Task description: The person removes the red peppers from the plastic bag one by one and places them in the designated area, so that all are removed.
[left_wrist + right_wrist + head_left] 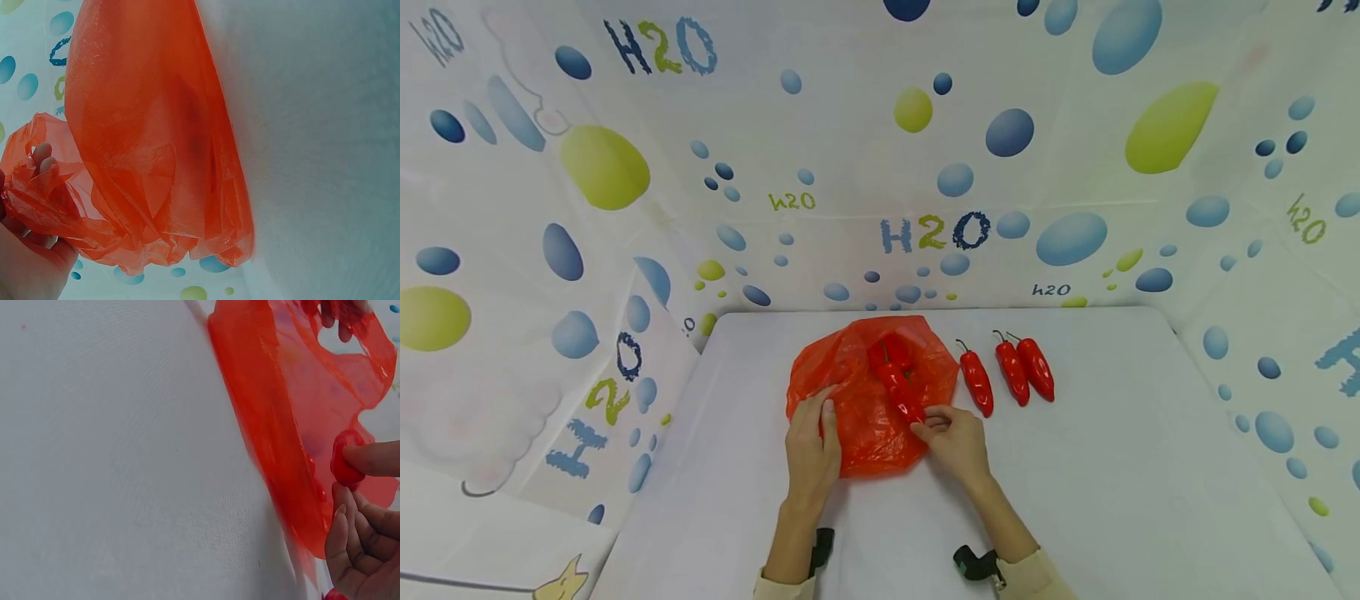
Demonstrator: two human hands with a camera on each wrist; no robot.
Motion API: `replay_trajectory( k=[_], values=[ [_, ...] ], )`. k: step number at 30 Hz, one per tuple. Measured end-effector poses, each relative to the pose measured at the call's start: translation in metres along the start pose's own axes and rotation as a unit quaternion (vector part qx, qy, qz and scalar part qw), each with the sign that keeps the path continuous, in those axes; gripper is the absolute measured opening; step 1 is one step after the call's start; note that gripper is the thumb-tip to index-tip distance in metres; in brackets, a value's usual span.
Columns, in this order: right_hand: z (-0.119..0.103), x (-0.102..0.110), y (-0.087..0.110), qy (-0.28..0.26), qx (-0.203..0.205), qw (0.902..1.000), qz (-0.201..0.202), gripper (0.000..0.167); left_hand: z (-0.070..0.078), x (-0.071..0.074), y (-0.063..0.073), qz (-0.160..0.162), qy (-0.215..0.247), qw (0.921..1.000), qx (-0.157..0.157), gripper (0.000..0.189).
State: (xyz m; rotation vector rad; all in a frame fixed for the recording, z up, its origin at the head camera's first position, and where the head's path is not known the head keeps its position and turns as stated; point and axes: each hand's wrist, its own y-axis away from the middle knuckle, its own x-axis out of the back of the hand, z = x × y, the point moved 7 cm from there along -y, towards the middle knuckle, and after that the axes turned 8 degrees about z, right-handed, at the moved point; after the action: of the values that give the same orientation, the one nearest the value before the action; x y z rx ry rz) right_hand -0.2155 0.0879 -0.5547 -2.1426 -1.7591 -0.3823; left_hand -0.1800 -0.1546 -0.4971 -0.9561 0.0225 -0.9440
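Observation:
An orange-red plastic bag (872, 446) lies on the white table with its mouth spread. My left hand (812, 450) grips the bag's left edge; in the left wrist view, its fingertips (42, 152) show through the thin film. At the bag's right side my right hand (961, 442) pinches the lower end of a glossy red chili pepper (897, 387), which slants over the bag's opening with its stem pointing away. The right wrist view shows the thumb (378, 458) pressed on the pepper's tip (345, 461). More red peppers (897, 350) lie inside the bag, partly hidden.
Just right of the bag lies one red pepper (977, 382), and beyond it a pair, one pepper (1012, 371) close beside another pepper (1036, 368). Behind the white table (1112, 467) hangs a sheet (842, 250) printed with blue and green drops.

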Motion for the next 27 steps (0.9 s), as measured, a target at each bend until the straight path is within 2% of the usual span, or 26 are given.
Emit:
replay_trajectory(
  k=[13,23,27],
  values=[
    [0.007,0.011,-0.003,-0.005,-0.013,0.9998,0.016,0.027,0.000,0.000,0.000,-0.013,0.007,0.9998,0.016,0.030],
    [0.011,0.021,-0.003,-0.011,-0.018,0.9994,0.029,0.028,0.001,-0.001,0.000,-0.005,0.002,1.0000,0.004,0.030],
    [0.010,0.025,-0.003,-0.013,-0.013,0.9992,0.035,0.030,0.000,-0.002,0.000,-0.008,0.001,0.9999,0.009,0.030]
  ],
)
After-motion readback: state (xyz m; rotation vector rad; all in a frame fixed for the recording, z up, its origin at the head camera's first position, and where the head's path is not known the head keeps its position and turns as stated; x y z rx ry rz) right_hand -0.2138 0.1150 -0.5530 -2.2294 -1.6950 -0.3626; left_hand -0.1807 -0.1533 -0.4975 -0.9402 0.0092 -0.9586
